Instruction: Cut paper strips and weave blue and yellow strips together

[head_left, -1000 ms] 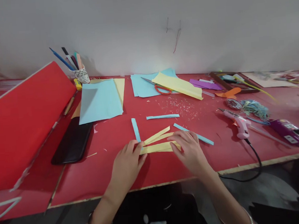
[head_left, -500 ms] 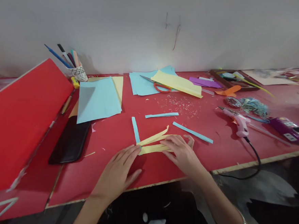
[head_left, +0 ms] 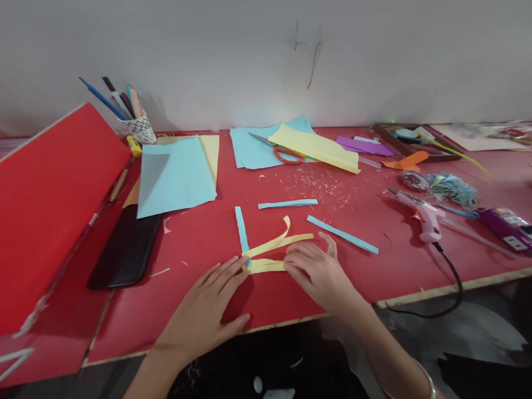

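Fingers outstretched and flat, my left hand (head_left: 210,307) presses its fingertips on the left ends of several yellow paper strips (head_left: 267,264). My right hand (head_left: 315,274) has its fingers curled over the right part of the lower yellow strips; their far ends are hidden under it. An upper yellow strip (head_left: 269,246) splits away, one end curling up off the table. A blue paper strip (head_left: 241,228) runs upward from my left fingertips. Another blue strip (head_left: 288,204) lies level above the yellow ones, and a third blue strip (head_left: 342,234) slants beyond my right hand.
Blue paper sheets (head_left: 176,178) and a black phone (head_left: 124,252) lie left. Red-handled scissors (head_left: 289,156) rest by a yellow sheet (head_left: 317,148). A pink glue gun (head_left: 429,221) with its cord is right. A red board (head_left: 44,221) leans at far left, near a pen cup (head_left: 140,130).
My right hand has slid slightly left along the lower yellow strips. The upper strips' right ends show more now, and the curled end has shifted left and up. My left hand stays nearly in place.
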A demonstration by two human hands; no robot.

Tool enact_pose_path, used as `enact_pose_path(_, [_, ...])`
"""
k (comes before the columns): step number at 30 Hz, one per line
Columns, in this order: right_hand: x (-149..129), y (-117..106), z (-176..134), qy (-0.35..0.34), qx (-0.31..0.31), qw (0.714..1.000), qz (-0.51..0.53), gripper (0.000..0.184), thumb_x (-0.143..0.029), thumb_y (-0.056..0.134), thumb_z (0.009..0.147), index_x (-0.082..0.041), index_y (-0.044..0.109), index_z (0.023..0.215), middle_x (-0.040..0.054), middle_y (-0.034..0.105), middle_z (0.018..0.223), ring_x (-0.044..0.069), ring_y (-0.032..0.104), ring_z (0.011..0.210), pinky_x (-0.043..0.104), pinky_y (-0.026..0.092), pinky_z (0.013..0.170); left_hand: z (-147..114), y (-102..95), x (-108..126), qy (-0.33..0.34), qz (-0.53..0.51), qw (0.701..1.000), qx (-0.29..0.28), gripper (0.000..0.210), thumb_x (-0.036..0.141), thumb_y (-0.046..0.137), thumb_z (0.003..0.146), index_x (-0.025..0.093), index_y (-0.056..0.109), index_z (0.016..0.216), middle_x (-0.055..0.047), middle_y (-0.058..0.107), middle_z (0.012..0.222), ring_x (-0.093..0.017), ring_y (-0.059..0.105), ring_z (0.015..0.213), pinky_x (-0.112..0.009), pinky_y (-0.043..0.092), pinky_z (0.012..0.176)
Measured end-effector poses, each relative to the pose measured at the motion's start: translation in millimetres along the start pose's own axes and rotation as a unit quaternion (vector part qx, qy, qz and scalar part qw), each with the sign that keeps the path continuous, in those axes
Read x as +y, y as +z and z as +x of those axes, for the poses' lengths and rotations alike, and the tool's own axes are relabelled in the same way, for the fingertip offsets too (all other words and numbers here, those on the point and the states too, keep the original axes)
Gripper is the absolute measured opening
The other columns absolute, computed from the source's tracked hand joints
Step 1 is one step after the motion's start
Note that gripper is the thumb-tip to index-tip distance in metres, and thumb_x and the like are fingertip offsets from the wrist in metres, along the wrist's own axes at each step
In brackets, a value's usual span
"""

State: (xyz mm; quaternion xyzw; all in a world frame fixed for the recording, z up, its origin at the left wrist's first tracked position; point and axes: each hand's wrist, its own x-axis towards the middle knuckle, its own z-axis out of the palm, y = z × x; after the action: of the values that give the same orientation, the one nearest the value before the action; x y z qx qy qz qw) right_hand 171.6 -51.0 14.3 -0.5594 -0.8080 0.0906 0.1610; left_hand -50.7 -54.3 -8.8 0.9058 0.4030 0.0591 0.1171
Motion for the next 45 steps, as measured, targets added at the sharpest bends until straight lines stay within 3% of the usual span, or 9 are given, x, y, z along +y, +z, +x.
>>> enact_pose_path(5, [-4, -5, 10, 0.061, -0.028, 0.998, -0.010, 0.027, -0.019, 0.035, 0.085, -0.019, 0.054, 0.066, -0.0033, 0.059, 0.062, 0.011, 0.053, 0.060, 0.040, 0.018, 0.090, 0, 0.9, 0, 0.004, -0.001, 1.000, 0.019, 0.046, 0.035, 0.047, 0.077, 0.018, 0.046, 0.119, -0.007, 0.044, 0.131, -0.021, 0.043, 0.117, -0.038, 0.035, 0.098])
enact_pose_path(9, [-10, -7, 22, 0.045, -0.085, 0.995, -0.019, 0.011, -0.015, 0.047, 0.078, -0.019, 0.057, 0.077, -0.0003, 0.064, 0.074, 0.014, 0.057, 0.069, 0.040, 0.022, 0.086, 0, 1.5, 0, 0.010, 0.011, 0.999, 0.028, 0.047, 0.034, 0.046, 0.077, 0.017, 0.045, 0.120, -0.007, 0.045, 0.130, -0.020, 0.044, 0.116, -0.038, 0.036, 0.098])
enact_pose_path(13, [-18, -7, 29, 0.032, -0.137, 0.989, -0.039, 0.014, -0.012, 0.051, 0.075, -0.017, 0.060, 0.084, 0.0051, 0.064, 0.087, 0.020, 0.057, 0.083, 0.036, 0.030, 0.081, 0, 2.1, 0, 0.010, 0.014, 0.999, 0.032, 0.046, 0.035, 0.045, 0.077, 0.016, 0.046, 0.119, -0.007, 0.046, 0.129, -0.020, 0.043, 0.117, -0.037, 0.036, 0.098])
enact_pose_path(17, [-21, -5, 30, 0.041, -0.138, 0.989, -0.042, 0.015, -0.021, 0.048, 0.080, -0.016, 0.061, 0.085, 0.0067, 0.064, 0.086, 0.019, 0.058, 0.077, 0.028, 0.036, 0.065, 1, 1.6, 1, 0.000, 0.009, 1.000, 0.025, 0.047, 0.035, 0.045, 0.077, 0.018, 0.045, 0.120, -0.007, 0.045, 0.130, -0.020, 0.043, 0.116, -0.036, 0.036, 0.098])
enact_pose_path(21, [-23, -6, 32, 0.029, -0.146, 0.986, -0.081, 0.014, -0.015, 0.050, 0.078, -0.017, 0.064, 0.075, 0.0049, 0.065, 0.078, 0.019, 0.058, 0.075, 0.030, 0.037, 0.068, 0, 1.1, 2, -0.005, 0.004, 1.000, 0.020, 0.047, 0.033, 0.046, 0.076, 0.017, 0.046, 0.120, -0.006, 0.045, 0.130, -0.020, 0.044, 0.116, -0.037, 0.036, 0.098])
enact_pose_path(30, [-33, -1, 28, 0.058, -0.142, 0.978, -0.141, 0.019, -0.004, 0.051, 0.073, -0.014, 0.063, 0.084, 0.0075, 0.064, 0.086, 0.020, 0.059, 0.077, 0.029, 0.037, 0.066, 0, 2.0, 1, 0.002, 0.004, 1.000, 0.030, 0.045, 0.034, 0.045, 0.076, 0.017, 0.047, 0.117, -0.006, 0.045, 0.130, -0.021, 0.043, 0.116, -0.039, 0.036, 0.097])
enact_pose_path(38, [-33, -3, 30, 0.073, -0.164, 0.980, -0.084, 0.019, -0.003, 0.045, 0.074, -0.014, 0.059, 0.080, 0.0059, 0.064, 0.081, 0.020, 0.056, 0.083, 0.030, 0.032, 0.072, 1, 1.8, 2, 0.001, 0.002, 1.000, 0.030, 0.045, 0.034, 0.045, 0.076, 0.016, 0.046, 0.118, -0.008, 0.045, 0.130, -0.022, 0.044, 0.116, -0.041, 0.038, 0.095])
enact_pose_path(45, [-34, 4, 35, 0.053, -0.142, 0.985, -0.085, 0.020, -0.003, 0.040, 0.072, -0.014, 0.057, 0.075, 0.0068, 0.061, 0.083, 0.020, 0.053, 0.084, 0.035, 0.027, 0.080, -1, 2.5, 1, 0.006, 0.003, 0.999, 0.042, 0.045, 0.035, 0.044, 0.077, 0.015, 0.046, 0.117, -0.009, 0.048, 0.127, -0.022, 0.045, 0.115, -0.040, 0.038, 0.096])
